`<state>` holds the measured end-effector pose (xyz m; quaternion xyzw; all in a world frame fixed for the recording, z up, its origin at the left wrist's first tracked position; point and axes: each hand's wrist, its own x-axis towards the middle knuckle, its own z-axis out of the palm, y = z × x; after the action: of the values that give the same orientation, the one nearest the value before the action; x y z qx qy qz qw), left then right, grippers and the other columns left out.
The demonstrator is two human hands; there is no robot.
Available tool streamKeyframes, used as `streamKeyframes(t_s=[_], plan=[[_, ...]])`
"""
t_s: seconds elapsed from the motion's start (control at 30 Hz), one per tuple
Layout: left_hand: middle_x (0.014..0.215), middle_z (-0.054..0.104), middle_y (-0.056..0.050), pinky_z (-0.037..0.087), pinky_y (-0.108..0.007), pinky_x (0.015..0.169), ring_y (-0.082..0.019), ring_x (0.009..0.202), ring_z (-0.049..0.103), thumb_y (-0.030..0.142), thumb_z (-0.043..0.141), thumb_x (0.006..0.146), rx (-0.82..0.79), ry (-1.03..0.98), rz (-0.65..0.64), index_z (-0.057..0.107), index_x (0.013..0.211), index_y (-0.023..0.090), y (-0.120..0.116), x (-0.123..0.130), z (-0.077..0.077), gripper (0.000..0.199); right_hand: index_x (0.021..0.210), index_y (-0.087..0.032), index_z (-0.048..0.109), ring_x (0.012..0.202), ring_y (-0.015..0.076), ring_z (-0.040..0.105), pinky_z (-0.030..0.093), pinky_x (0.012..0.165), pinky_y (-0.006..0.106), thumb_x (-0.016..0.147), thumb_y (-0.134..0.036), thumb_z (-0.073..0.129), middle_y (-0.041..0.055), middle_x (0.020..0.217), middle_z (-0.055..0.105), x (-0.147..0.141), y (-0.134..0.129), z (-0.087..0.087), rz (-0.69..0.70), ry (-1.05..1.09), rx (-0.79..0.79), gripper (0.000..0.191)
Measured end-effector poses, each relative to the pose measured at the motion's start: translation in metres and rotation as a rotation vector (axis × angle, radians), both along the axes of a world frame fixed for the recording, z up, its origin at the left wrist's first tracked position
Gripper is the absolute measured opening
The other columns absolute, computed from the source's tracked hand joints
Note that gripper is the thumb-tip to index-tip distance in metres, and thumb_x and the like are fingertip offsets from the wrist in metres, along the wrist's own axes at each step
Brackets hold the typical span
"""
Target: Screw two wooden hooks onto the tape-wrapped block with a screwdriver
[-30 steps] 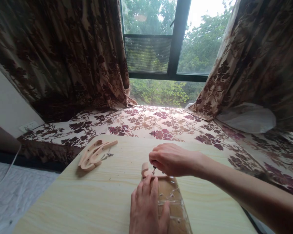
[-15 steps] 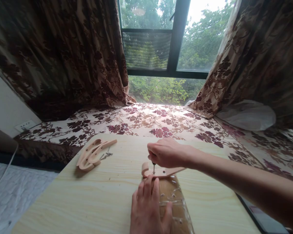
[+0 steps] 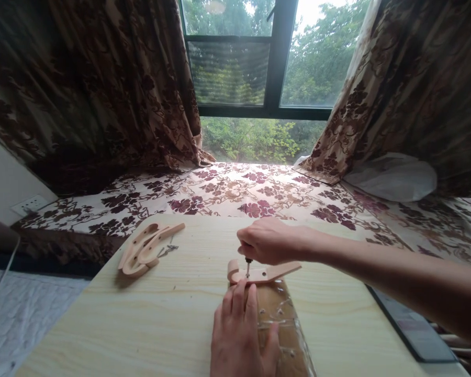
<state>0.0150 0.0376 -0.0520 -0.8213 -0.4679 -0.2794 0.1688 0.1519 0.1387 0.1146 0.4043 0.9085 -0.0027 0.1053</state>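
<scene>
My right hand (image 3: 265, 240) is closed in a fist round the handle of a screwdriver (image 3: 248, 269), its shaft pointing straight down. The tip meets a hole in a curved wooden hook (image 3: 275, 273), near its bent left end. A second dark hole shows to the right of the tip. The hook lies across the far end of a brown cardboard block (image 3: 275, 301) wrapped in clear tape. Flat on that block rests my left hand (image 3: 239, 332), fingers stretched forward and fingertips at the hook's near edge. Whether the fingertips press on the hook is hard to see.
More wooden hooks (image 3: 145, 251) lie nested at the left of the pale wooden table (image 3: 141, 324), with several loose screws (image 3: 168, 250) beside them. A dark-edged flat panel (image 3: 414, 324) is at the right. Behind stands a ledge (image 3: 255, 191) with floral cloth below the window.
The view has shifted slightly. My right wrist has turned a little, and more of the hook's right arm shows. The left hand stays in place on the block.
</scene>
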Motion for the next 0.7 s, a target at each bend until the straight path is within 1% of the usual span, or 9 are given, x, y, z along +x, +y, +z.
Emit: streamKeyframes(t_s=[0.07, 0.13, 0.23, 0.3, 0.37, 0.47, 0.6, 0.67, 0.7], plan=[[0.135, 0.046, -0.012, 0.05, -0.036, 0.086, -0.027, 0.12, 0.045, 0.037, 0.055, 0.08, -0.007, -0.017, 0.012, 0.047, 0.126, 0.013, -0.002, 0.001, -0.003, 0.053, 0.091, -0.012, 0.064, 0.058, 0.0151, 0.051, 0.023, 0.048, 0.028, 0.091, -0.031, 0.04, 0.0113, 0.075, 0.067, 0.0, -0.001, 0.004, -0.024, -0.025, -0.015, 0.03], [0.136, 0.044, -0.011, 0.05, -0.035, 0.087, -0.026, 0.121, 0.045, 0.04, 0.055, 0.079, -0.016, -0.031, 0.012, 0.047, 0.128, 0.014, -0.003, 0.003, -0.006, 0.055, 0.094, -0.014, 0.063, 0.057, 0.0146, 0.05, 0.023, 0.047, 0.027, 0.088, -0.032, 0.048, 0.0093, 0.075, 0.067, 0.0, -0.002, 0.01, 0.01, -0.048, -0.056, 0.025], [0.137, 0.044, -0.011, 0.05, -0.035, 0.086, -0.026, 0.12, 0.045, 0.038, 0.055, 0.079, -0.016, -0.019, 0.009, 0.046, 0.129, 0.014, -0.003, 0.003, -0.006, 0.056, 0.093, -0.015, 0.064, 0.059, 0.0128, 0.05, 0.025, 0.048, 0.026, 0.082, -0.02, 0.054, 0.0066, 0.08, 0.068, 0.0, -0.005, 0.021, 0.112, -0.075, -0.112, 0.015], [0.135, 0.044, -0.012, 0.051, -0.035, 0.085, -0.026, 0.118, 0.046, 0.037, 0.055, 0.079, -0.007, -0.007, 0.008, 0.046, 0.128, 0.013, -0.003, 0.003, -0.005, 0.056, 0.087, -0.014, 0.064, 0.062, 0.012, 0.051, 0.028, 0.051, 0.026, 0.082, -0.011, 0.052, 0.0067, 0.084, 0.068, -0.001, -0.007, 0.024, 0.167, -0.086, -0.127, 0.014], [0.134, 0.045, -0.013, 0.051, -0.035, 0.084, -0.026, 0.117, 0.046, 0.036, 0.055, 0.078, -0.004, -0.001, 0.002, 0.047, 0.127, 0.011, -0.002, 0.002, -0.003, 0.055, 0.085, -0.013, 0.064, 0.067, 0.012, 0.053, 0.03, 0.053, 0.026, 0.083, -0.009, 0.05, 0.007, 0.086, 0.068, -0.001, -0.008, 0.024, 0.19, -0.086, -0.131, 0.015], [0.133, 0.045, -0.014, 0.051, -0.035, 0.083, -0.026, 0.117, 0.046, 0.035, 0.055, 0.078, -0.004, 0.009, -0.017, 0.048, 0.126, 0.01, -0.001, 0.002, -0.001, 0.054, 0.087, -0.013, 0.064, 0.069, 0.0132, 0.054, 0.031, 0.054, 0.026, 0.086, -0.014, 0.048, 0.0079, 0.083, 0.068, -0.002, -0.008, 0.018, 0.155, -0.078, -0.114, 0.016], [0.134, 0.044, -0.014, 0.051, -0.036, 0.084, -0.027, 0.119, 0.045, 0.035, 0.054, 0.079, -0.014, 0.018, -0.02, 0.048, 0.125, 0.01, -0.002, 0.003, 0.001, 0.053, 0.088, -0.009, 0.065, 0.065, 0.0175, 0.056, 0.029, 0.05, 0.028, 0.089, -0.024, 0.044, 0.0135, 0.077, 0.068, 0.0, -0.006, 0.009, 0.024, -0.076, -0.054, 0.026], [0.134, 0.044, -0.014, 0.051, -0.036, 0.084, -0.027, 0.119, 0.045, 0.034, 0.054, 0.079, -0.015, 0.011, -0.011, 0.048, 0.125, 0.011, -0.002, 0.003, 0.0, 0.052, 0.088, -0.008, 0.066, 0.063, 0.0184, 0.056, 0.029, 0.049, 0.028, 0.088, -0.025, 0.044, 0.0151, 0.076, 0.067, 0.0, -0.005, 0.01, -0.011, -0.085, -0.042, 0.028], [0.134, 0.045, -0.014, 0.051, -0.036, 0.084, -0.027, 0.119, 0.045, 0.034, 0.054, 0.079, -0.009, 0.007, -0.007, 0.048, 0.125, 0.011, -0.002, 0.003, -0.001, 0.053, 0.09, -0.008, 0.066, 0.062, 0.018, 0.056, 0.029, 0.048, 0.028, 0.087, -0.026, 0.046, 0.0146, 0.076, 0.068, -0.001, -0.006, 0.012, -0.007, -0.088, -0.046, 0.027]])
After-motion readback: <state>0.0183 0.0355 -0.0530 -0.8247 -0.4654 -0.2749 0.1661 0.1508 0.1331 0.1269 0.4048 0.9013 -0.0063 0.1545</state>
